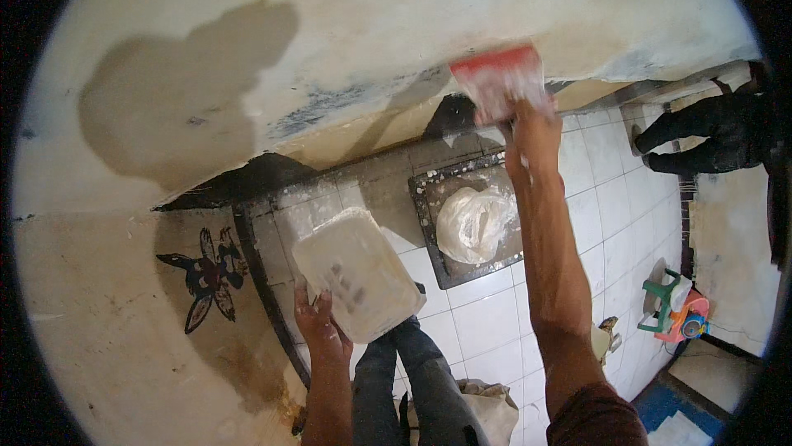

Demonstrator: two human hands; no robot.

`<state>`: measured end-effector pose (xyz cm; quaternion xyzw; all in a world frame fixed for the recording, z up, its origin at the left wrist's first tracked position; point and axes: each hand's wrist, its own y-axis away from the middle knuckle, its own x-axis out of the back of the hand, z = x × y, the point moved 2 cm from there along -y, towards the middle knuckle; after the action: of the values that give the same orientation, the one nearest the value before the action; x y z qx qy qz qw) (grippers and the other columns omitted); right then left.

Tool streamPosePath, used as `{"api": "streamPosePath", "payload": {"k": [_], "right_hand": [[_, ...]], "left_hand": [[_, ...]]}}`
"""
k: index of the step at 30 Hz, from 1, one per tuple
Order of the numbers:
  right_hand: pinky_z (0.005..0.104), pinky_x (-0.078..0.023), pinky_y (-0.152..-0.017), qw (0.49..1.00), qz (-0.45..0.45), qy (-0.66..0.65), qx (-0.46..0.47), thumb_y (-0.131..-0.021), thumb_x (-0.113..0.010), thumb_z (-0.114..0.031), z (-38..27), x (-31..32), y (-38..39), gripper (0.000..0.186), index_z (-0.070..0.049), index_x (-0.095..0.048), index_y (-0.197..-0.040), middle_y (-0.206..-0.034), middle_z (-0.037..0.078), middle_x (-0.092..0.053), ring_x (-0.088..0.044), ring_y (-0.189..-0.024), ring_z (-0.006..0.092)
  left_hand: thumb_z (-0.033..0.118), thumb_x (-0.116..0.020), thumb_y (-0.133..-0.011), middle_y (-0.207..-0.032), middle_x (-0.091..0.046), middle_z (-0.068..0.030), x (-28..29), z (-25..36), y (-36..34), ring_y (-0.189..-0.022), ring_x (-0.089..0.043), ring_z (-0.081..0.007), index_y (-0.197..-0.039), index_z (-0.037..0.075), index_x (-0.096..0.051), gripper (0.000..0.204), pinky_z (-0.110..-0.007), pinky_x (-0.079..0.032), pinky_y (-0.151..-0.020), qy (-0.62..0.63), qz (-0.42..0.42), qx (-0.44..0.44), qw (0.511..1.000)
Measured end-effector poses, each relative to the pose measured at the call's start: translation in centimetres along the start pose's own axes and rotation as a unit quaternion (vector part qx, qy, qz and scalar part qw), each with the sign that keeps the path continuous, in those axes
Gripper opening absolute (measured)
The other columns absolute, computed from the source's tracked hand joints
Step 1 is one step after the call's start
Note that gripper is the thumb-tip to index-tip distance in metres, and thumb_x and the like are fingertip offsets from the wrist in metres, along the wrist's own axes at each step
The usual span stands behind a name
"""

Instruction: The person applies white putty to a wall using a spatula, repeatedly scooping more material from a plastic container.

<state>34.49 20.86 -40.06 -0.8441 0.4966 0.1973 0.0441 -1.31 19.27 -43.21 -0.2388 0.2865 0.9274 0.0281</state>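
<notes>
My right hand is raised and grips a red-edged flat scraper, blurred, its blade against the pale plastered wall. My left hand holds a white rectangular plaster board from below, near my waist. Under the two hands, on the white floor tiles, lies a dark square board with a clear plastic bag of white putty on it.
A dark damp patch stains the wall at left, and a black flower drawing sits lower down. Another person's dark legs stand at the right. Green and orange plastic items rest by the far wall. My jeans show below.
</notes>
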Motion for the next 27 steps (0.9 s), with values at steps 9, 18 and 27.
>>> {"api": "streamPosePath", "payload": {"k": [9,18,27], "right_hand": [[0.04,-0.059,-0.071,0.984,0.038,0.14,-0.101,-0.086,-0.047,-0.002,14.0,12.2,-8.7,0.021,0.01,-0.058,-0.098,-0.1,0.022,-0.063,-0.065,-0.083,0.0264],[0.0372,-0.058,-0.06,0.996,0.011,0.07,0.049,-0.083,-0.053,0.0,1.1,1.1,-1.7,0.017,0.01,-0.056,-0.097,-0.092,0.018,-0.063,-0.065,-0.07,0.0263],[0.0315,-0.052,-0.053,0.99,0.127,0.053,-0.021,-0.08,-0.058,0.002,6.2,3.5,-8.9,0.008,0.004,-0.061,-0.087,-0.075,0.011,-0.063,-0.064,-0.066,0.0221]], "left_hand": [[0.009,-0.07,-0.079,-0.114,-0.058,-0.0143,0.4,0.0,0.2,-0.099,-0.061,-0.026,-0.13,0.004,-0.038,0.06,-0.043,-0.056,-0.082,-0.006,-0.043,0.003,0.999],[0.008,-0.071,-0.077,-0.115,-0.058,-0.0163,1.6,0.8,0.5,-0.097,-0.061,-0.0252,-0.13,0.005,-0.04,0.061,-0.043,-0.058,-0.079,0.003,-0.017,0.009,1.0],[0.005,-0.069,-0.078,-0.115,-0.057,-0.0152,0.6,-0.1,-0.2,-0.098,-0.061,-0.0255,-0.135,0.005,-0.036,0.066,-0.043,-0.058,-0.081,-0.013,-0.032,0.04,0.999]]}}
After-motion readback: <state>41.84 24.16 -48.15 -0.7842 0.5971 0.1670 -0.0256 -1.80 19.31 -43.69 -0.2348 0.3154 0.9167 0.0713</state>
